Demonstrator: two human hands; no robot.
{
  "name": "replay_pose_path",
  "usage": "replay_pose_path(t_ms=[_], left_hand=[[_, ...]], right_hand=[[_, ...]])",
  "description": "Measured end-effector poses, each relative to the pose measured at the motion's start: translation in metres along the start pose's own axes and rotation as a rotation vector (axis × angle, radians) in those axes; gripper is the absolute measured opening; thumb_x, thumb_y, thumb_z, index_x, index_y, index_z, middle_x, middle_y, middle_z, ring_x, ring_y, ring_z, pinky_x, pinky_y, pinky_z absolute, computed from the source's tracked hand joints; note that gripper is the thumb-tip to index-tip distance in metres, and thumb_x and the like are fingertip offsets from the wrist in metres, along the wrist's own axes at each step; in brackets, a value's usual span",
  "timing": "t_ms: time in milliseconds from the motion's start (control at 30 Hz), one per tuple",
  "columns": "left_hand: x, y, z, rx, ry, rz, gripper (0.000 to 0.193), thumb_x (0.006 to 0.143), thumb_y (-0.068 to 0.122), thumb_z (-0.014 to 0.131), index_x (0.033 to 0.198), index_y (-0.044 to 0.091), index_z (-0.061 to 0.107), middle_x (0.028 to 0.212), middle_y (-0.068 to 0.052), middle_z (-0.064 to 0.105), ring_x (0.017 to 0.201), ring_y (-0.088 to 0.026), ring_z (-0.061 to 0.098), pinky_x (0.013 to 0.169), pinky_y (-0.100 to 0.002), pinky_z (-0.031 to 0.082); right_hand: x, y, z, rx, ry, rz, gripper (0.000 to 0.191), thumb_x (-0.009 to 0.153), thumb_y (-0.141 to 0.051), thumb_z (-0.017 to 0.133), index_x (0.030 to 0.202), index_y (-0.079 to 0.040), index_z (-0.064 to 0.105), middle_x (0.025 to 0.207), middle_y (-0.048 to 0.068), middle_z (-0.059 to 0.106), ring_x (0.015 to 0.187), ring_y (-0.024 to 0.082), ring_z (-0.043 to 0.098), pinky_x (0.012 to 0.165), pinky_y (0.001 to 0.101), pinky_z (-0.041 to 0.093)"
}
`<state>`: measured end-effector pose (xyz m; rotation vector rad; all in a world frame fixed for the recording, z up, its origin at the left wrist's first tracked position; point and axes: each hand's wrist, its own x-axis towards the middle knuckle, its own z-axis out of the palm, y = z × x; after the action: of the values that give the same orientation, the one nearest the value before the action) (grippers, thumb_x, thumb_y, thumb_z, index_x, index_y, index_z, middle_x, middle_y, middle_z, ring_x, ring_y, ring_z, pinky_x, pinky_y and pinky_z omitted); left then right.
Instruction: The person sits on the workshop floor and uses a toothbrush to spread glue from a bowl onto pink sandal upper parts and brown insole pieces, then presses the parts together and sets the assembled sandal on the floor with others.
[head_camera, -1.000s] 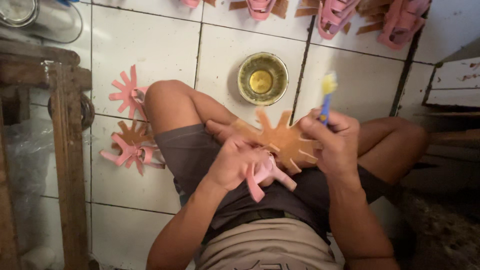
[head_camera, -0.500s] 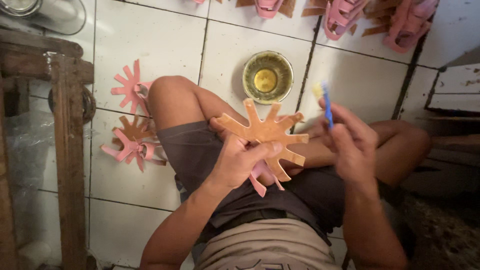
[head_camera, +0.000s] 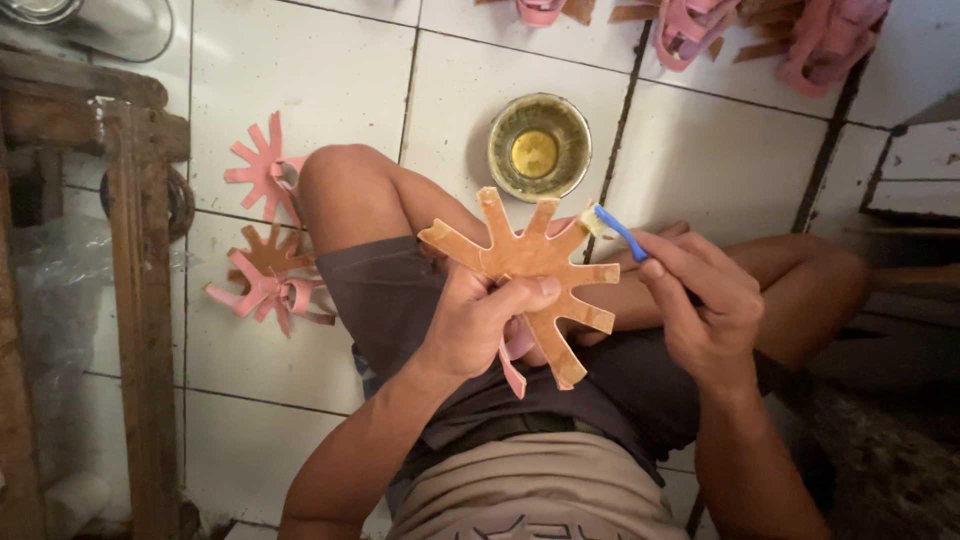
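Observation:
My left hand (head_camera: 485, 320) grips a flat star-shaped cut-out (head_camera: 530, 270), tan side up with pink strips hanging under it, held over my lap. My right hand (head_camera: 705, 305) holds a blue-handled brush (head_camera: 617, 230); its pale bristle end touches the upper right arm of the cut-out. A round bowl (head_camera: 540, 148) of yellow glue sits on the white tiled floor just beyond my knees.
Similar pink and tan cut-outs (head_camera: 265, 270) lie on the tiles by my left knee. More pink pieces (head_camera: 760, 35) are piled at the top right. A wooden frame (head_camera: 140, 300) stands along the left edge. A white box (head_camera: 915, 170) sits at right.
My left hand raised and turned the cut-out so its tan face shows. My right hand brought the brush from upright down to the cut-out's upper right arm.

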<state>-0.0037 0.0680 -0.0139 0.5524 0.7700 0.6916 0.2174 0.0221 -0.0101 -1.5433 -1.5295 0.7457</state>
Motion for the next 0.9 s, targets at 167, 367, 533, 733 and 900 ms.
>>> replay_pose_path(t_ms=[167,367,533,733,900], left_hand=[[0.005,-0.008,-0.002,-0.175,0.020,-0.056,0.052,0.090,0.003,0.060,0.142,-0.002,0.055,0.076,0.000,0.064,0.043,-0.004,0.045,0.038,-0.023,0.033],[0.007,-0.009,0.000,-0.201,-0.026,0.018,0.051,0.097,0.001,0.060,0.147,-0.008,0.054,0.079,-0.002,0.063,0.049,-0.004,0.045,0.042,-0.022,0.033],[0.005,-0.006,0.004,-0.264,-0.048,-0.031,0.054,0.095,0.002,0.059,0.148,-0.005,0.051,0.081,-0.001,0.064,0.051,-0.003,0.046,0.045,-0.022,0.033],[0.007,-0.008,0.006,-0.184,-0.032,-0.023,0.054,0.095,0.002,0.060,0.148,-0.005,0.052,0.077,0.000,0.062,0.049,-0.003,0.044,0.043,-0.022,0.032],[0.007,-0.013,0.001,-0.043,0.068,0.073,0.040,0.095,0.002,0.064,0.134,-0.004,0.063,0.072,-0.001,0.061,0.048,-0.003,0.046,0.043,-0.021,0.035]], right_hand=[[0.000,0.002,0.001,-0.055,0.070,-0.020,0.023,0.100,0.010,0.066,0.123,0.007,0.070,0.089,0.010,0.063,0.078,0.013,0.059,0.069,0.0242,0.045],[-0.002,0.003,-0.007,-0.065,0.076,-0.036,0.027,0.098,0.010,0.064,0.124,0.004,0.070,0.091,0.008,0.064,0.074,0.011,0.059,0.065,0.0218,0.045],[-0.001,0.005,-0.009,-0.141,0.096,0.069,0.024,0.098,0.009,0.068,0.122,0.004,0.073,0.085,0.009,0.062,0.072,0.014,0.055,0.063,0.0253,0.040],[0.003,0.004,-0.011,-0.080,0.027,-0.063,0.023,0.102,0.008,0.064,0.125,0.004,0.069,0.090,0.009,0.064,0.077,0.011,0.060,0.069,0.0217,0.046],[0.007,0.013,-0.004,0.063,0.138,0.105,0.024,0.105,0.008,0.062,0.128,0.006,0.069,0.089,0.005,0.058,0.074,0.008,0.052,0.064,0.0208,0.039]])
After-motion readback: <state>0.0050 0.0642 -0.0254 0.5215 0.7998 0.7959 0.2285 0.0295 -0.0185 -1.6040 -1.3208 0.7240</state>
